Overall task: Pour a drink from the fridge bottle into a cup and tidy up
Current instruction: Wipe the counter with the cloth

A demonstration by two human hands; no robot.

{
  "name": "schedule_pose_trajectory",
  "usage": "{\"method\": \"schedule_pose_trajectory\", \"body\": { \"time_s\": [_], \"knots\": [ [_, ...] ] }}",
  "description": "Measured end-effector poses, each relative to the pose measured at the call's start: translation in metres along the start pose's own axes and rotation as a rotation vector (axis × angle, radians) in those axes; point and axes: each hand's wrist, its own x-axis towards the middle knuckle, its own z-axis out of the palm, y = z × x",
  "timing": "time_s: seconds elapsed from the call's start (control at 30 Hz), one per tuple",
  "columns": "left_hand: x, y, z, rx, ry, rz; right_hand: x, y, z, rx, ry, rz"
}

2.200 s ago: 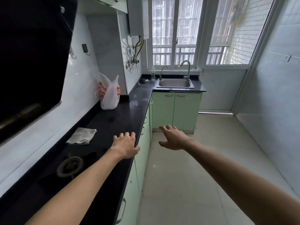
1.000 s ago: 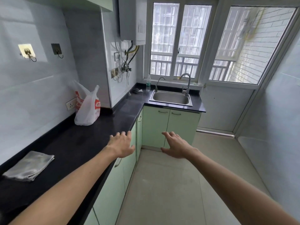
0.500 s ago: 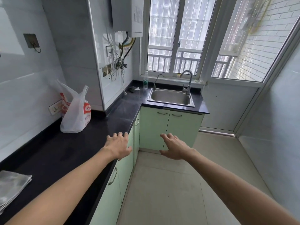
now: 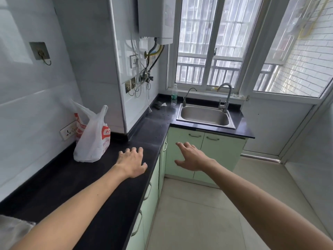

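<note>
Grey cloth (image 4: 12, 231) is cut off at bottom-left; left hand (image 4: 132, 164) and right hand (image 4: 191, 157) hover with grip apart

1 view here, worn on the person's head: a wide-angle lens facing forward and tilted down along a narrow kitchen. Both bare forearms come in from the bottom edge, very near the lens. The left hand (image 4: 132, 164) is over the black countertop (image 4: 108, 186), which runs up the left side. The right hand (image 4: 191, 157) is out in front of the green cabinet doors (image 4: 223, 150), above the tiled floor (image 4: 198, 213). The steel sink (image 4: 203, 116) and the window (image 4: 207, 51) lie at the far end, facing the camera. Straight edges bow outward near the frame borders.
</note>
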Motion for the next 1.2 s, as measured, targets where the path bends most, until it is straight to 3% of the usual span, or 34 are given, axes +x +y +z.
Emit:
{"method": "schedule_pose_trajectory", "body": {
  "time_s": [0.37,0.73,0.97,1.2],
  "knots": [
    [0.010,-0.093,0.032,-0.047,-0.046,-0.244,0.123,-0.077,0.014,-0.034,-0.076,-0.261],
    [-0.010,-0.191,0.047,-0.169,-0.100,-0.666,0.242,-0.206,0.025,-0.050,-0.213,-0.682],
    [-0.053,-0.225,0.076,-0.216,-0.152,-0.913,0.258,-0.281,0.068,-0.113,-0.348,-0.913],
    [-0.099,-0.216,0.113,-0.266,-0.218,-1.094,0.253,-0.340,0.113,-0.163,-0.444,-1.094]
  ]
}}
